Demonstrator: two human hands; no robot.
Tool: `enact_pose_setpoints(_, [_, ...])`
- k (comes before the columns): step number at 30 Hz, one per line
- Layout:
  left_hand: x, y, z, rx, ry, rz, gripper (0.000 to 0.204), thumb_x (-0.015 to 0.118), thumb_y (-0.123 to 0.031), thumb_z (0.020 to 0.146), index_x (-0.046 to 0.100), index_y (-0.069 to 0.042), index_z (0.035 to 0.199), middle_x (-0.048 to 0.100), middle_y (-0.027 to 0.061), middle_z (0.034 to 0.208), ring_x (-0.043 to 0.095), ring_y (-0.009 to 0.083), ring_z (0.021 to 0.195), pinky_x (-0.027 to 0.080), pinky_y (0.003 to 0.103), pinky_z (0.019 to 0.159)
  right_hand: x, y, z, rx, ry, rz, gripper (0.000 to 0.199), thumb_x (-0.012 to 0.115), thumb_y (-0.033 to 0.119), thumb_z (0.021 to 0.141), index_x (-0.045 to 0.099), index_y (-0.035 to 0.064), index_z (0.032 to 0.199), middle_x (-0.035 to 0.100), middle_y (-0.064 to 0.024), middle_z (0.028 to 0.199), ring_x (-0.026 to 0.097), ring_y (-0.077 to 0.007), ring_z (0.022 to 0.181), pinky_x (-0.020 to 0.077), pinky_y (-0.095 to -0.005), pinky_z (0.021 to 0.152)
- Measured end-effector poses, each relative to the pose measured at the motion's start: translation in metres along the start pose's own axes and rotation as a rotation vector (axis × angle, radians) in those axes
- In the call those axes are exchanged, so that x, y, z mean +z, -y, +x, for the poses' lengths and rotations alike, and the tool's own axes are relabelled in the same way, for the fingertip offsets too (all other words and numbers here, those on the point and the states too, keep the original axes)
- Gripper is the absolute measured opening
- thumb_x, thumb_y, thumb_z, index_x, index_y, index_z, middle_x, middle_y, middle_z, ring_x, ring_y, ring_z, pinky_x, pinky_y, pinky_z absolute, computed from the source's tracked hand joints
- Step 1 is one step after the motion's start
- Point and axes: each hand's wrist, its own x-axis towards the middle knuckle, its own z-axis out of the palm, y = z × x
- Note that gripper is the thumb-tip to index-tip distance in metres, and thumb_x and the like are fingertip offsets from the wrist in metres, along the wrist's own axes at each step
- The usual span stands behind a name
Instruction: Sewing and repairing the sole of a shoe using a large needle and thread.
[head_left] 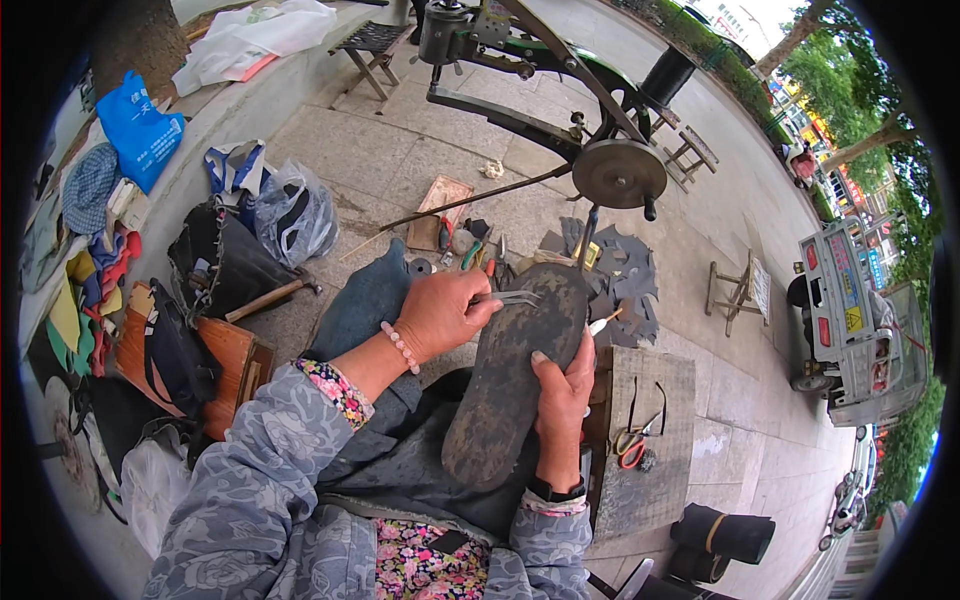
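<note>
My left hand (440,315), with a pink bead bracelet at the wrist, pinches a pair of metal tweezers (515,297). Their bent tips lie over the upper part of a worn, dark shoe sole (505,385). The sole slants across my lap, its mottled brown face up. Along its right edge my right hand (566,385) grips it, thumb on top and the other fingers mostly hidden. A white-handled tool (598,326) with a thin orange-brown end sticks out beside that hand; whether the fingers hold it, I cannot make out.
A hand-cranked sewing machine (620,174) stands ahead. To the right, a wooden box (650,400) carries scissors (630,448) and glasses (662,410). Dark scraps (630,270) lie beyond the sole. At left are a hammer (270,298), bags (295,215) and a wooden case (235,360).
</note>
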Motion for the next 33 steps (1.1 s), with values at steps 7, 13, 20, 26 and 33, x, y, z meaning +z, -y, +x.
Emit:
enact_pose_setpoints(7, [0.001,-0.001,0.000,0.021,-0.023,0.049,0.019,0.075,-0.017,0.083,0.062,-0.004,0.079,0.065,0.0108,0.066,0.064,0.0261,0.057,0.048,0.036,0.054,0.002,0.003,0.000,0.029,-0.002,-0.010,0.068,0.056,-0.005,0.079,0.038,-0.0014,0.144,0.058,-0.0137,0.128,0.060,-0.0219,0.113,0.0485,-0.0349,0.097])
enact_pose_setpoints(13, [-0.001,0.000,0.001,-0.032,-0.005,-0.004,0.020,0.075,-0.017,0.084,0.062,-0.003,0.079,0.064,0.0107,0.063,0.063,0.0214,0.055,0.046,0.035,0.052,0.006,0.010,-0.002,0.048,0.041,-0.015,0.067,0.056,-0.005,0.080,0.038,-0.0036,0.145,0.054,-0.0134,0.134,0.055,-0.0207,0.120,0.0415,-0.0333,0.104])
enact_pose_setpoints(20, [-0.002,-0.003,0.001,-0.081,-0.006,-0.037,0.019,0.075,-0.016,0.084,0.062,-0.003,0.080,0.062,0.0097,0.062,0.058,0.0205,0.052,0.044,0.034,0.051,0.003,0.007,-0.002,0.025,0.083,-0.078,0.066,0.057,-0.003,0.081,0.039,-0.0039,0.145,0.055,-0.0134,0.133,0.055,-0.0199,0.120,0.0416,-0.0327,0.104])
enact_pose_setpoints(26, [-0.002,-0.004,0.002,-0.110,0.009,0.002,0.018,0.075,-0.016,0.084,0.063,-0.002,0.081,0.063,0.0100,0.063,0.059,0.0209,0.052,0.045,0.034,0.051,0.002,0.001,0.000,0.007,0.087,-0.063,0.066,0.057,-0.004,0.080,0.039,-0.0028,0.144,0.058,-0.0126,0.129,0.058,-0.0204,0.114,0.0460,-0.0333,0.099])
enact_pose_setpoints(33, [0.001,-0.002,0.003,-0.093,0.009,-0.040,0.019,0.074,-0.016,0.084,0.062,-0.002,0.080,0.063,0.0099,0.062,0.058,0.0205,0.052,0.045,0.034,0.052,0.002,0.004,0.000,0.032,0.104,-0.067,0.067,0.056,-0.004,0.081,0.037,-0.0045,0.146,0.054,-0.0135,0.133,0.054,-0.0200,0.121,0.0414,-0.0331,0.105])
